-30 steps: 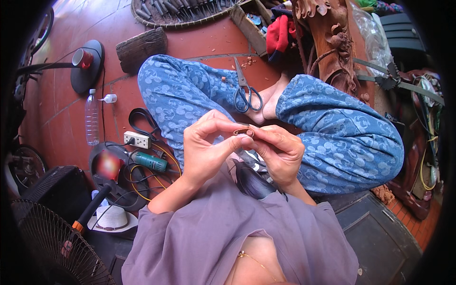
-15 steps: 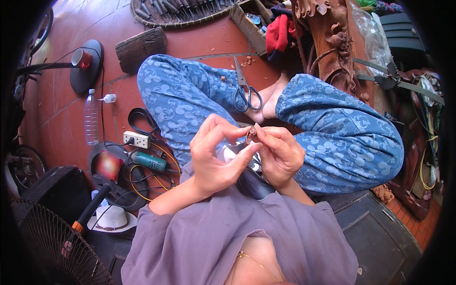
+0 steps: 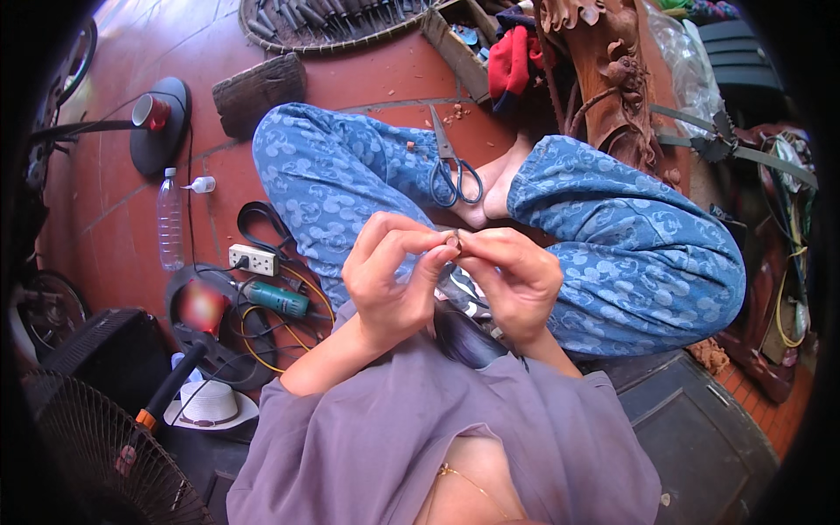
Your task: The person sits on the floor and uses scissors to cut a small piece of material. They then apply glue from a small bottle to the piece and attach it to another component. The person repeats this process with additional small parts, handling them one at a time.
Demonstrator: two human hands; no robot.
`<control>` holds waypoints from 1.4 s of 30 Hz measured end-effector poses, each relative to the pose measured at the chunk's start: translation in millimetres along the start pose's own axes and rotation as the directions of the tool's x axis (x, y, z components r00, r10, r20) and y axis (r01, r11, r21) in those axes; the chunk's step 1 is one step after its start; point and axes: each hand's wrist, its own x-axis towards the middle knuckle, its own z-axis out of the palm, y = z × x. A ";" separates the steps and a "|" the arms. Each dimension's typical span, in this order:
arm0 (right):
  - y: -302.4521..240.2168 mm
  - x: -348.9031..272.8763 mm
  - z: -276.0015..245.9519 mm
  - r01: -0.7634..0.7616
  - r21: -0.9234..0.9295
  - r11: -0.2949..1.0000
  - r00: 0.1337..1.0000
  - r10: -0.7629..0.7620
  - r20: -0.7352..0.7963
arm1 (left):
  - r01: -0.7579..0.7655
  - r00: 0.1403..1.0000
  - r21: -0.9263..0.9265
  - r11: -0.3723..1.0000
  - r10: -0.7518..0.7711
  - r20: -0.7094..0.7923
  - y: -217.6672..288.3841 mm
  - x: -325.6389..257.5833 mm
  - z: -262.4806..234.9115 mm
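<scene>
My left hand (image 3: 385,278) and my right hand (image 3: 516,284) meet above my lap, fingertips almost touching. Between them is a small brown piece (image 3: 453,242), mostly covered by the fingers; its exact kind does not show. The left thumb and forefinger pinch it from one side, and the right thumb and forefinger close on it from the other. Beyond the hands, a pair of scissors (image 3: 452,166) with dark blue handles lies by my bare feet, blades pointing away. A tiny brown block (image 3: 411,146) rests on my trouser leg beside the scissors.
Left of my legs are a clear bottle (image 3: 171,223), a white power strip (image 3: 254,259), a green power tool (image 3: 275,298) and cables. A wooden block (image 3: 260,94) and a basket (image 3: 346,44) of tools lie farther off. Carved wood (image 3: 612,87) stands at the right.
Both hands have shifted slightly, with the left fingers turning inward over the small brown piece. It is now more covered, and the right thumb has drawn down from it.
</scene>
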 end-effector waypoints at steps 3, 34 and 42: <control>-2.1 3.4 -2.5 -0.094 0.124 0.988 0.995 0.090 0.038 | 0.070 0.997 -0.084 0.994 -0.068 0.026 -0.2 -2.2 -2.1; -3.6 1.2 -4.6 -0.165 0.125 0.978 0.986 0.159 0.059 | 0.024 0.954 0.052 0.998 -0.038 0.297 7.2 10.6 -24.5; -6.6 4.9 -8.8 -0.180 -0.001 0.984 0.977 0.179 0.116 | 0.015 0.955 0.101 0.995 -0.045 0.294 6.2 7.3 -25.2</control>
